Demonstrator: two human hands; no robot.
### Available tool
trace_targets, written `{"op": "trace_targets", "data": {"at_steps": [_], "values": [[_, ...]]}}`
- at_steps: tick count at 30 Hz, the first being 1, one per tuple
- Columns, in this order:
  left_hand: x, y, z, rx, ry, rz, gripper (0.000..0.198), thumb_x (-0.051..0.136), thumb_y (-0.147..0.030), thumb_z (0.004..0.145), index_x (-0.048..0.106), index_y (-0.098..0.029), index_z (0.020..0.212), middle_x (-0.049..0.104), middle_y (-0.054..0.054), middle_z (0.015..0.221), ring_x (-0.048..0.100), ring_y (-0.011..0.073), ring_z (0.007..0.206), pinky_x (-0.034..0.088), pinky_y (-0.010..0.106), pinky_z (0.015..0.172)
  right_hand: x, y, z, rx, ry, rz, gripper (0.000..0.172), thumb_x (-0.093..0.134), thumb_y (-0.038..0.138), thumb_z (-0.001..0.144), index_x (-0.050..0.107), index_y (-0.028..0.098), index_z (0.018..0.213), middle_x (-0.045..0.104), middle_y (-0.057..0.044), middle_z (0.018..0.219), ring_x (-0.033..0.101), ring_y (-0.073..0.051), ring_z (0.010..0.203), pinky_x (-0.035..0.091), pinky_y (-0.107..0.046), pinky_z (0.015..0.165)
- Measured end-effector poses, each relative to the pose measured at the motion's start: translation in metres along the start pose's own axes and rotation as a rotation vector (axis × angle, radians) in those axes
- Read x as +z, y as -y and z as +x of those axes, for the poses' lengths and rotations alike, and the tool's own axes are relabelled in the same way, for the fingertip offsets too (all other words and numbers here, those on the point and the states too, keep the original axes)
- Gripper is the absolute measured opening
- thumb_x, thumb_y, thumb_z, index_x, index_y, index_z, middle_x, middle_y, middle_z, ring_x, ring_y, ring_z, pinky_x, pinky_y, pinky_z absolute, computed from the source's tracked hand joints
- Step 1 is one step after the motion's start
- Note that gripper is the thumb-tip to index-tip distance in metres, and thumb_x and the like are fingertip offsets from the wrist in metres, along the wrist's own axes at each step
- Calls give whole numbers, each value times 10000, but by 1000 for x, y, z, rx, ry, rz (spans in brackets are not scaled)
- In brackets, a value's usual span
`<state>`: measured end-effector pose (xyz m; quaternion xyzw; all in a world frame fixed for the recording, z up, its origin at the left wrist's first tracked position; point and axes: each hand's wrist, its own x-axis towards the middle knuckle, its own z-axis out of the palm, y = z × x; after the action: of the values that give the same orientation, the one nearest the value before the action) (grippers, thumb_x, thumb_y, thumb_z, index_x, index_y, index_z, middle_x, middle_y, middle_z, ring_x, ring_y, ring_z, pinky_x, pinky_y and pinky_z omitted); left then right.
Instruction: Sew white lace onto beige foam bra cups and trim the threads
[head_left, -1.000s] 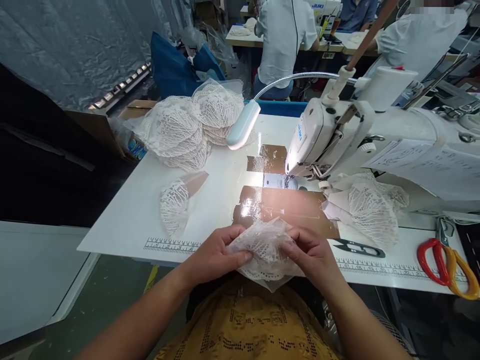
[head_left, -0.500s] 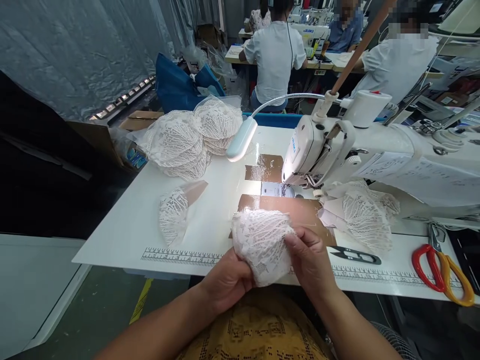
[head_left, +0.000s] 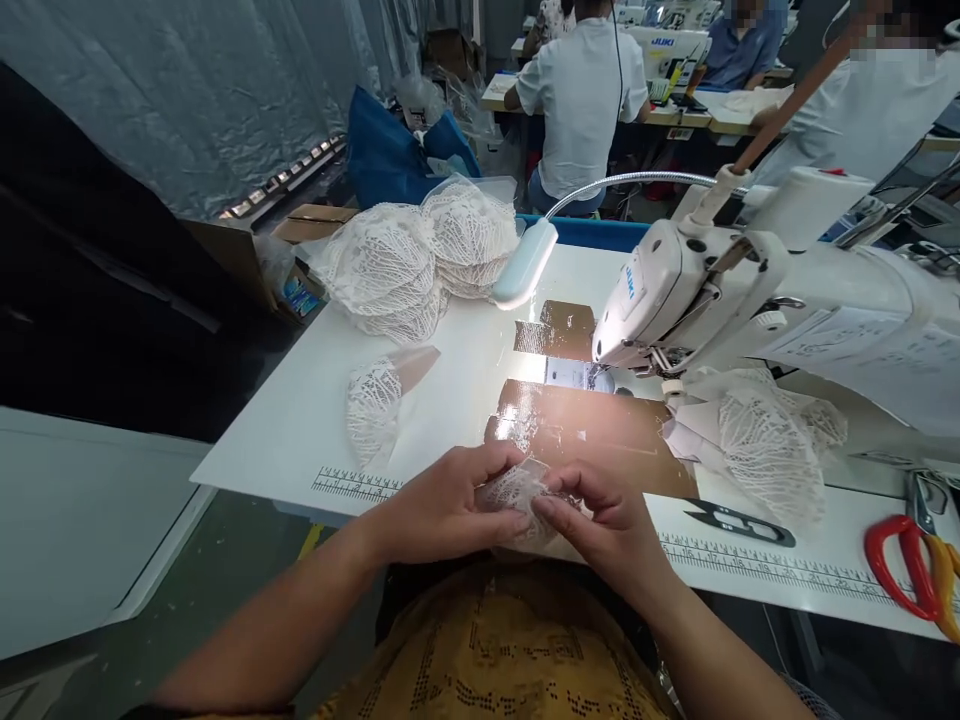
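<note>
Both of my hands grip one small white lace piece (head_left: 517, 492) at the near edge of the white sewing table (head_left: 315, 400). My left hand (head_left: 442, 505) pinches its left side and my right hand (head_left: 600, 520) pinches its right side; most of the piece is hidden between the fingers. Just beyond them lies a brown taped patch (head_left: 592, 430) in front of the white sewing machine (head_left: 675, 290), under its lamp (head_left: 525, 265).
A pile of lace cups (head_left: 412, 260) sits at the far left. One lace piece (head_left: 375, 405) lies left of my hands, and more lace (head_left: 772, 450) lies under the machine arm. Black thread snips (head_left: 739, 520) and red-handled scissors (head_left: 904, 565) lie right. Other people sit behind.
Half a second ago the lace piece was held up and spread out; now it is gathered small between both hands, lower at the table edge. The view has shifted a little to the left.
</note>
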<state>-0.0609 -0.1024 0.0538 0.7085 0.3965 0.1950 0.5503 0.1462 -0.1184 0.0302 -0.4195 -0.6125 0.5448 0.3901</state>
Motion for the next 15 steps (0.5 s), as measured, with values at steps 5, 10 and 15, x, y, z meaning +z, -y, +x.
{"op": "trace_targets", "data": {"at_steps": [5,10,15], "values": [[7,10,-1,24,-13,-76,258,597,-367,855,585,-140,978,556,3,825,508,122,705,422,225,611,3,3,6,-205,-136,-118,109,646,184,813,636,187,704,660,7,783,601,-111,703,459,-215,651],[1,5,0,30,-32,-131,237,623,-350,853,603,-150,980,574,1,833,525,119,725,428,224,649,3,2,8,-199,-192,-142,122,651,159,793,629,188,676,680,3,764,629,-116,681,474,-215,622],[0,1,9,-25,-57,-178,216,609,-344,867,638,-147,949,619,20,839,563,132,747,452,228,658,3,0,9,-160,-177,-110,132,650,167,794,630,187,665,702,-8,757,645,-124,679,486,-218,625]]}}
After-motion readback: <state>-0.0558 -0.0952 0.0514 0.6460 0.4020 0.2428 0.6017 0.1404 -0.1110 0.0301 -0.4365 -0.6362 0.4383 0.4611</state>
